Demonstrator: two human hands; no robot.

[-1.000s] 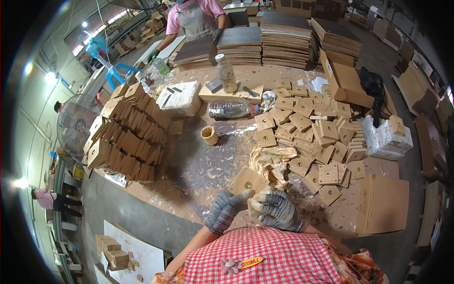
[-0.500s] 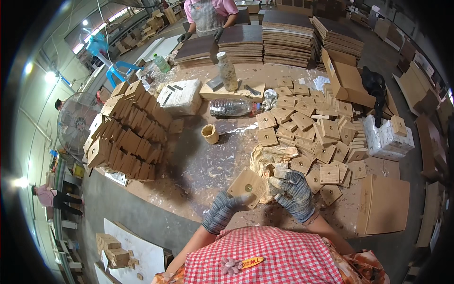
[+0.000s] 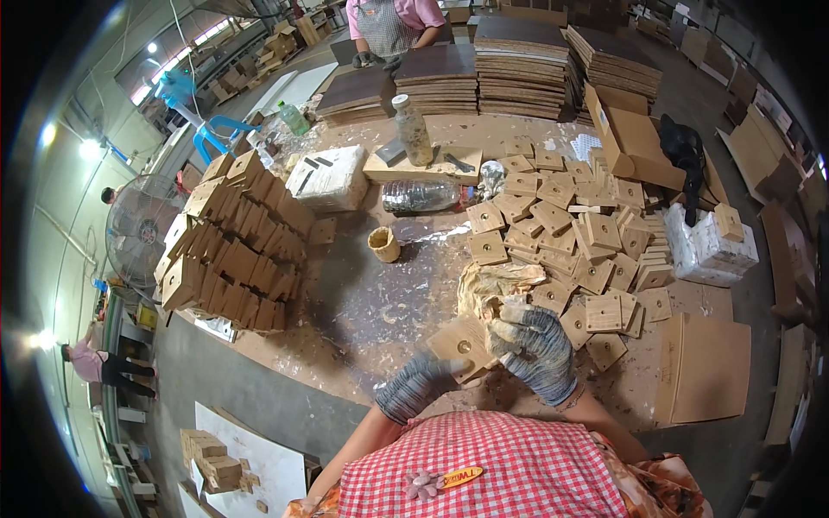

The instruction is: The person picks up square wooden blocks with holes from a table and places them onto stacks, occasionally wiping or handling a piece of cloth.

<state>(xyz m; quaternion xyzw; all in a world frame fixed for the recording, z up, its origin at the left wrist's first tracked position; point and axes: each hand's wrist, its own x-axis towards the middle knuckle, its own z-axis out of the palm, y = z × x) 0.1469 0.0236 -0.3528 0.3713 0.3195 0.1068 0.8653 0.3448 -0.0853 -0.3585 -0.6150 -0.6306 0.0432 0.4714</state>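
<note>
In my gloved left hand point(image 3: 416, 384) is a square wooden block point(image 3: 463, 347) with a hole in its middle, gripped at its lower left with the thumb on the face. My gloved right hand point(image 3: 537, 352) closes on a crumpled pale yellow rag point(image 3: 492, 287) at the block's right edge. Part of that rag spreads out on the table beyond the fingers. Just right of the rag, a heap of similar blocks point(image 3: 553, 220) lies loose, some overlapping. Tall stacked rows of blocks point(image 3: 237, 250) stand at the left.
On the worktable point(image 3: 363, 319) are a small tan cup point(image 3: 383, 245), a plastic bottle on its side point(image 3: 420, 197), an upright jar point(image 3: 414, 134) and a white foam block point(image 3: 328, 177). Cardboard point(image 3: 704, 369) lies right. Across the table, a person point(image 3: 389, 30) stands behind stacked dark boards point(image 3: 522, 69).
My left hand and the wooden block have shifted slightly right and down, closer to the rag. The person across the table has brought both hands together.
</note>
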